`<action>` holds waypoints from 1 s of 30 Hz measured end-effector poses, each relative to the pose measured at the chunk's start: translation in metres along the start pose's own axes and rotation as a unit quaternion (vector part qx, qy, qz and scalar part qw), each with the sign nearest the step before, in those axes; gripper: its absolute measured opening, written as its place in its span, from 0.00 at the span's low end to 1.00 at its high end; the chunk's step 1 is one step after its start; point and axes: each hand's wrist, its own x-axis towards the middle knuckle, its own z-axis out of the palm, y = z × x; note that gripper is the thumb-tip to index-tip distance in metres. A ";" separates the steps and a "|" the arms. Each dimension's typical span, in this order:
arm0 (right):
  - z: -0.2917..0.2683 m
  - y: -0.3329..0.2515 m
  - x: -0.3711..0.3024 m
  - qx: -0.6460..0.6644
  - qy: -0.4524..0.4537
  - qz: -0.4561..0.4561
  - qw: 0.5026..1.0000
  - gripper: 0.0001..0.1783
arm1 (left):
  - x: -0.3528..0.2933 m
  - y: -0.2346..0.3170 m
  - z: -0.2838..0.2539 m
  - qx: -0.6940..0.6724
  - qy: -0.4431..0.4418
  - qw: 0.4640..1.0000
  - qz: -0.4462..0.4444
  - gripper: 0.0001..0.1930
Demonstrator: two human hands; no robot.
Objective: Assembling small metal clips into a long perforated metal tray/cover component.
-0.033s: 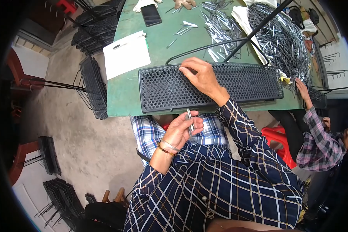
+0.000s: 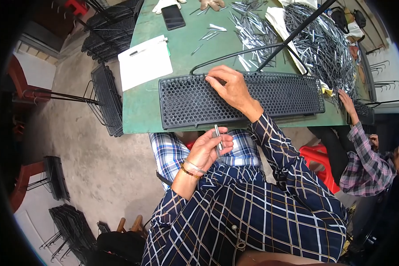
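A long black rack [image 2: 279, 95] with a honeycomb of round holes lies on the green table along its near edge. My right hand [image 2: 232, 88] is over the rack's far left part, thumb and fingers pinched together at its far edge. What the fingertips hold, if anything, is hidden. Below the near edge, over my lap, my left hand [image 2: 204, 150] is palm up, its fingers curled round a few thin metal strips [image 2: 217, 136]. A bent black rod frame [image 2: 235, 56] rises from the rack's far side.
A heap of metal strips [image 2: 319, 48] lies at the back right, with a looser pile [image 2: 255, 33] beside it. White paper [image 2: 144, 64] and a phone [image 2: 173, 17] lie left. A co-worker's hand [image 2: 346, 103] reaches in at right. More racks [image 2: 107, 99] stand on the floor.
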 end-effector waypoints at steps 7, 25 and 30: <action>-0.002 -0.011 0.006 -0.003 -0.014 0.032 0.999 0.09 | 0.001 -0.003 -0.002 -0.002 -0.010 1.000 0.000 0.15; -0.010 -0.020 0.002 -0.015 -0.028 0.011 0.999 0.08 | -0.005 0.005 0.003 0.013 0.000 1.000 0.024 0.16; -0.023 -0.040 -0.024 0.184 -0.237 0.157 0.941 0.09 | -0.007 0.019 0.006 0.057 0.007 0.993 0.105 0.16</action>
